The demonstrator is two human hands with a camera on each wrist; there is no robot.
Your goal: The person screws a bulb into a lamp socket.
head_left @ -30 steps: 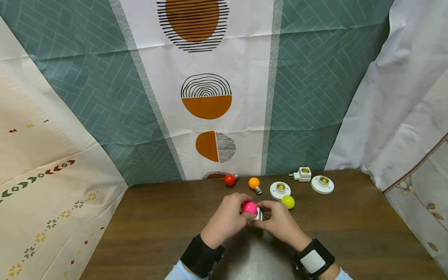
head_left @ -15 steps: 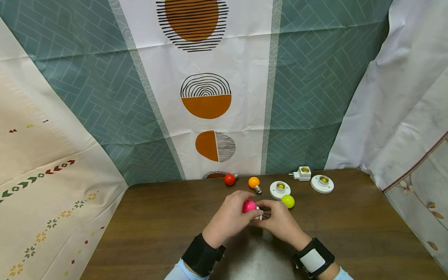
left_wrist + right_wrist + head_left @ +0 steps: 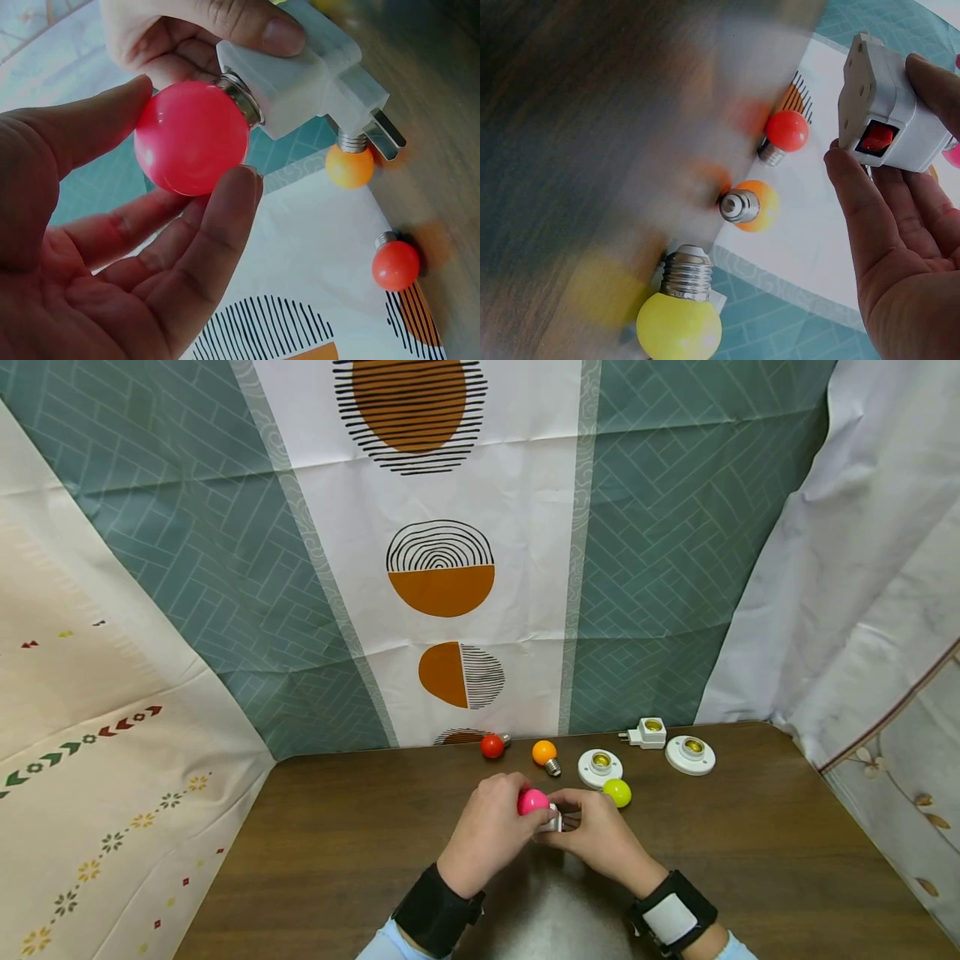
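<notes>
My left hand (image 3: pixel 486 828) has its thumb and fingertips around a round pink light bulb (image 3: pixel 191 139). The bulb's metal screw base (image 3: pixel 241 97) sits partly inside a white plug-in lamp socket (image 3: pixel 292 82); a strip of the thread shows in the left wrist view. My right hand (image 3: pixel 603 837) grips this socket between thumb and fingers, over the table's middle. Metal prongs (image 3: pixel 386 135) stick out of the socket's far end, and a red switch (image 3: pixel 877 137) shows on its side in the right wrist view. The socket's mouth is hidden there by the fingers.
Behind my hands lie a red bulb (image 3: pixel 492 745), an orange bulb (image 3: pixel 544 752) and a yellow bulb (image 3: pixel 617 792). Two round white lamp holders (image 3: pixel 600 767) and another plug-in socket (image 3: pixel 649 733) stand at the back right. A patterned cloth (image 3: pixel 442 677) hangs behind the wooden table (image 3: pixel 360 827).
My left hand has shifted slightly around the pink bulb, its thumb swinging across toward the socket and back a little. My right hand holds the socket in nearly the same place.
</notes>
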